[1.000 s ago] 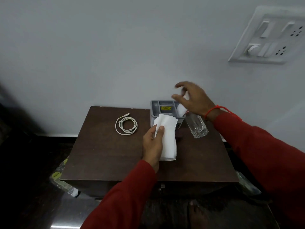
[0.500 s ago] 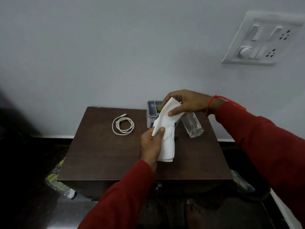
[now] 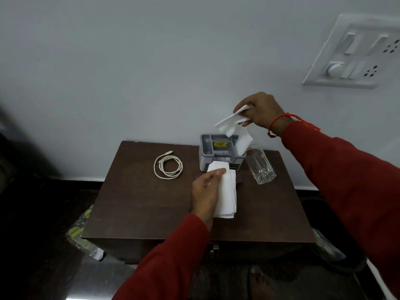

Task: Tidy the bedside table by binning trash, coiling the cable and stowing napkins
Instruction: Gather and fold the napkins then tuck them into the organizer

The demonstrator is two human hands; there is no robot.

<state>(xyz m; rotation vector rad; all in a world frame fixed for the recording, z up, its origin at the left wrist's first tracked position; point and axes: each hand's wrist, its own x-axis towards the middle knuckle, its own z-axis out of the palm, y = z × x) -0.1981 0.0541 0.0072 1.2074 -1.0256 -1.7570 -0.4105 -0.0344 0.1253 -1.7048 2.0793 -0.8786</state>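
Head view: right hand [image 3: 260, 110] pinches one creased white napkin [image 3: 230, 123]; left hand [image 3: 205, 191] grips the folded napkin stack [image 3: 226, 198].

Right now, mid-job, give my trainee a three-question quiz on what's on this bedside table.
1. True or false: the cable is coiled on the table.
2. What does the right hand hold above the grey organizer? A) a glass B) a napkin C) a plug
3. Which hand holds the stack of napkins?

Key: 1 true. 2 B, one napkin; the glass stands beside the organizer. 3 the left hand.
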